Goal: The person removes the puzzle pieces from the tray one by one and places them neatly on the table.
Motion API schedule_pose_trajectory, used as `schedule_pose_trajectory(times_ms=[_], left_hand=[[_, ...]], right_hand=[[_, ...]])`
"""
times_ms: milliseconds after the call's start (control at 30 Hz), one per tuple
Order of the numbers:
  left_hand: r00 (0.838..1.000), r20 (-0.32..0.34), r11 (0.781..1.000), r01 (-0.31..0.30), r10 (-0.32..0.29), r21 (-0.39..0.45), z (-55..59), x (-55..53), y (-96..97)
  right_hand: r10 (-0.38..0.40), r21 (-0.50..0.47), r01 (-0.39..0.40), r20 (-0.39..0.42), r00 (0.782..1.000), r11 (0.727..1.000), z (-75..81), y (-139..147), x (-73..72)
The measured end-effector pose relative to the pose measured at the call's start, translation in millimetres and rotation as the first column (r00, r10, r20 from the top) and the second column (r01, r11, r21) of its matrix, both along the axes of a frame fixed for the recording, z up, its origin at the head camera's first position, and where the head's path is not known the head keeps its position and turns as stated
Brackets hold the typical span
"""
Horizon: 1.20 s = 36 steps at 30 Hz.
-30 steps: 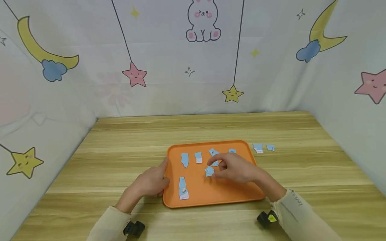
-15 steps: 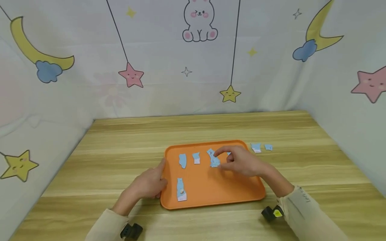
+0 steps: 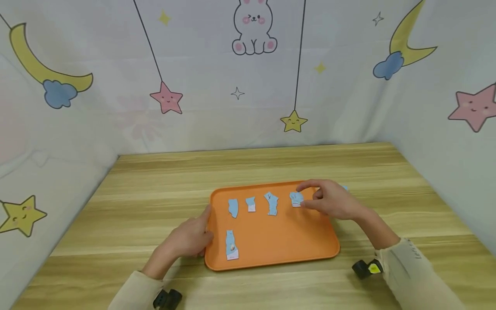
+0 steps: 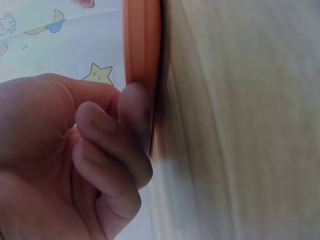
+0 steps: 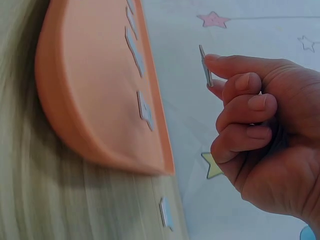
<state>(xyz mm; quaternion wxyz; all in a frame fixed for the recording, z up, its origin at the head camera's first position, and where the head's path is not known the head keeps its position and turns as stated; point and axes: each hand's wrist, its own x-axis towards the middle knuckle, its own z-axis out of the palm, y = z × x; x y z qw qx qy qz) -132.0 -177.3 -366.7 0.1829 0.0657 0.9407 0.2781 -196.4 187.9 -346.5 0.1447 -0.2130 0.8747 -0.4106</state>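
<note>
My left hand (image 3: 192,236) holds the left rim of the orange tray (image 3: 263,249), its other fingers curled in the left wrist view. A small light-blue jigsaw piece (image 5: 206,67) is pinched between the thumb and forefinger of my right hand (image 3: 334,199), clear of the tray. In the head view it hovers over the piece at the tray's far right, partly covering it; the right wrist view shows that lower piece (image 5: 145,110) lying flat. More irregular blue pieces lie apart on the tray: a far-left piece (image 3: 233,208), a small piece (image 3: 251,204), and a branching piece (image 3: 271,203).
A tall piece with a pale bottom (image 3: 232,245) lies at the tray's near left. Beyond the tray's right end a loose piece (image 3: 345,187) shows on the wooden table (image 3: 170,172), partly behind my right hand. A patterned white curtain (image 3: 205,125) hangs behind.
My right hand has carried the pinched piece from the tray's middle, past the branching piece, to the far right. My left hand stays at the rim. The head view shifts slightly.
</note>
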Motion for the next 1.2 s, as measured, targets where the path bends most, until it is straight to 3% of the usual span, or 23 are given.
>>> schedule_pose_trajectory(times_ms=[167, 567, 1200], left_hand=[[1.000, 0.001, 1.000, 0.002, -0.002, 0.000, -0.3, -0.4, 0.1], [1.000, 0.006, 1.000, -0.009, 0.009, 0.013, 0.0, 0.7, 0.8], [1.000, 0.008, 1.000, -0.011, 0.011, 0.019, -0.2, 1.8, 0.7]], right_hand=[[-0.043, -0.001, 0.043, -0.005, 0.999, 0.999, -1.1, 18.7, -3.6], [-0.079, -0.064, 0.084, 0.085, 0.993, 0.994, -7.4, 45.6, -9.3], [-0.125, -0.046, 0.128, 0.058, 0.990, 0.991, -9.7, 63.0, -10.3]])
